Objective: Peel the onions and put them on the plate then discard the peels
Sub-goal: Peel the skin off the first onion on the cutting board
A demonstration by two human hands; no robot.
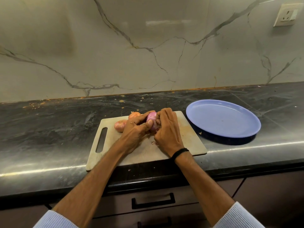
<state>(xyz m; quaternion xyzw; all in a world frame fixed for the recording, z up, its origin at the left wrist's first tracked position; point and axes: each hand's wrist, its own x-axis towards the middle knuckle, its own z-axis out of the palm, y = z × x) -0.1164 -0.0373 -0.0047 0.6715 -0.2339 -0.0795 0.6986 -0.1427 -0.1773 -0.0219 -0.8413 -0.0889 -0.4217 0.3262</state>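
Both grips are clasped around one partly peeled onion (152, 120), held just above the middle of the cutting board (189, 137). From the left, the left grip (134, 129) cups it, with the thumb laid across the pale purple flesh. From the right, the right grip (166, 129) curls over it, fingertips on its top.

Two unpeeled onions lie near the board's far edge. The nearer unpeeled onion (119, 126) sits just left of the left grip. The farther unpeeled onion (134, 115) is behind that grip's knuckles and partly hidden. A few small peel scraps (153, 142) lie on the board under the grips.

The board rests on the dark counter (49, 129), its near edge at the counter's front edge and its handle slot toward the left. A blue plate (222, 119) stands on the counter just beside the board's right edge. A black band (180, 152) circles the right wrist. The marbled wall behind the counter carries a socket (286, 14) toward its upper right corner.
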